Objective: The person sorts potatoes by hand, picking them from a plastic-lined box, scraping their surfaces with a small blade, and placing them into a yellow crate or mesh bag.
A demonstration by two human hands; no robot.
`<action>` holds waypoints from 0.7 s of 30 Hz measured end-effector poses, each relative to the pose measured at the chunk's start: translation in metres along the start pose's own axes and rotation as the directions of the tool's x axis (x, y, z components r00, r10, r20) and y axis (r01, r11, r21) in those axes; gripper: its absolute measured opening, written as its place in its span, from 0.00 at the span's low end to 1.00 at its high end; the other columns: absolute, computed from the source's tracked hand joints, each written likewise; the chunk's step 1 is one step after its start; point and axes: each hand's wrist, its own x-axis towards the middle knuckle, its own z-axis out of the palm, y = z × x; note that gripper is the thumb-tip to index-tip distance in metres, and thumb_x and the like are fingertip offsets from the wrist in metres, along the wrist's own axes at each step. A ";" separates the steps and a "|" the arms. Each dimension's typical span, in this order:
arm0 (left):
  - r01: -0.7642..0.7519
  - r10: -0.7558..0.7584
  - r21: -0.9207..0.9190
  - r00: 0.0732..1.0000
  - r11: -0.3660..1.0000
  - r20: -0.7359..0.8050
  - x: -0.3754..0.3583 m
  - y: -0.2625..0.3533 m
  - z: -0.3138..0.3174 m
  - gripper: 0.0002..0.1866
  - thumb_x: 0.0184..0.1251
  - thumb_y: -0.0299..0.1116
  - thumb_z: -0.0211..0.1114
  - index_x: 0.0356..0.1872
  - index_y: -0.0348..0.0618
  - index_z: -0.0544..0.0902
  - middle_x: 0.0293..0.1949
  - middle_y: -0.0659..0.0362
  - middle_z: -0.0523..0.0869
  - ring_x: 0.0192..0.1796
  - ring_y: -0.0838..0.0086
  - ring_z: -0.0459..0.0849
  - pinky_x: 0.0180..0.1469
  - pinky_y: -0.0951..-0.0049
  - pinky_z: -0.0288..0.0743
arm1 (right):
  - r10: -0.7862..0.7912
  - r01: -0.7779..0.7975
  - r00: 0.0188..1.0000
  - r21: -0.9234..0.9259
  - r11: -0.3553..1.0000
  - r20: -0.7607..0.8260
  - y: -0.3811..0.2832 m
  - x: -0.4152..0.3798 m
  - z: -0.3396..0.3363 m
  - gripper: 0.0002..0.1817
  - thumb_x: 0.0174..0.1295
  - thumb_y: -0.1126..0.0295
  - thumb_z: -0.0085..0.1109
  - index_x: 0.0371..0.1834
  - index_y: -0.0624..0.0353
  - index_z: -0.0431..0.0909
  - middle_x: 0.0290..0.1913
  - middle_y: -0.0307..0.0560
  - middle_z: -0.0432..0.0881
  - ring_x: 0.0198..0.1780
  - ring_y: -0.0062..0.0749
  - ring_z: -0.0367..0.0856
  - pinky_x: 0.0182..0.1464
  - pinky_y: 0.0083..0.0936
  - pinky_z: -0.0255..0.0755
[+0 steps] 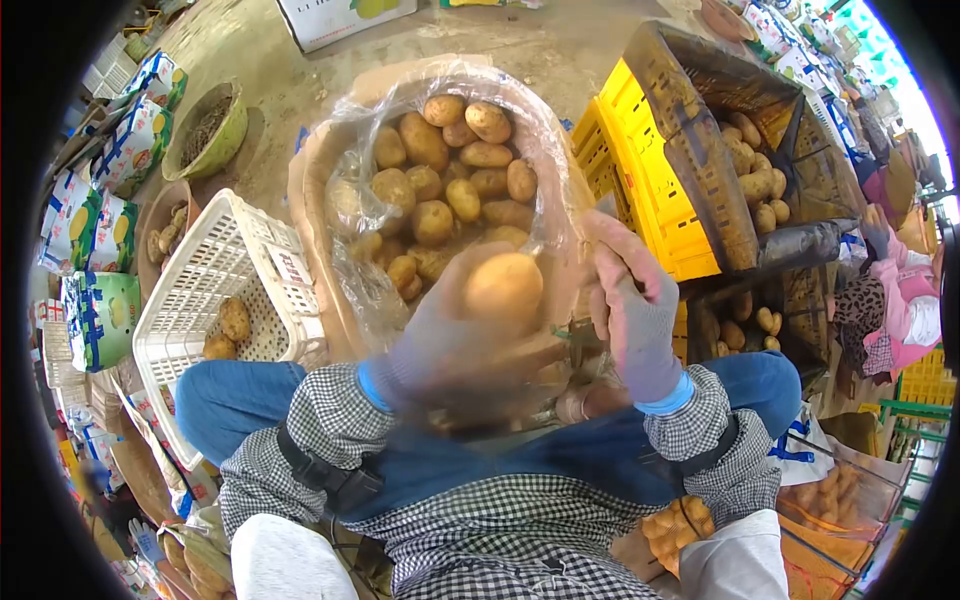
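Note:
My left hand [445, 320], in a grey glove and smeared by motion, is closed around a large tan potato [505, 288] above the near side of an open carton [318, 200]. Clear plastic film [355, 205] lines the carton, and several potatoes [432, 222] lie heaped inside. At the carton's right edge is my right hand [632, 300], also gloved, with its fingers bent together. Whatever those fingers hold, if anything, I cannot make out.
A white plastic basket [285, 270] with potatoes stands at left. To the right are a yellow crate [665, 185] and a dark-lined crate of potatoes [690, 130]. A green tub [232, 135] and printed cartons [100, 310] sit farther left. People [895, 290] are at far right.

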 end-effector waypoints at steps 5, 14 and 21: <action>-0.073 0.109 -0.269 0.987 0.960 0.121 0.002 -0.009 0.004 0.39 0.52 0.14 0.66 0.68 0.45 0.64 0.59 0.57 0.75 0.61 0.71 0.77 0.62 0.72 0.73 | 0.283 -0.281 0.951 -0.036 0.959 0.123 0.003 0.004 0.000 0.17 0.68 0.64 0.60 0.56 0.61 0.79 0.42 0.39 0.84 0.39 0.15 0.79 0.38 0.12 0.72; -0.432 0.504 0.684 0.857 0.588 0.108 0.007 -0.018 -0.016 0.35 0.56 0.20 0.68 0.68 0.42 0.69 0.65 0.57 0.71 0.68 0.71 0.70 0.69 0.70 0.63 | 0.239 -0.270 0.947 0.133 0.954 0.214 0.050 0.019 -0.006 0.22 0.71 0.61 0.56 0.63 0.61 0.72 0.47 0.39 0.81 0.37 0.17 0.79 0.38 0.19 0.77; -0.329 0.312 -0.080 0.934 0.941 -0.172 0.007 -0.006 -0.021 0.34 0.68 0.38 0.66 0.71 0.38 0.65 0.69 0.56 0.68 0.68 0.70 0.69 0.70 0.69 0.61 | 0.239 -0.465 0.798 0.313 0.829 0.553 0.013 0.014 0.005 0.37 0.67 0.58 0.61 0.73 0.62 0.57 0.62 0.43 0.72 0.58 0.29 0.76 0.58 0.32 0.75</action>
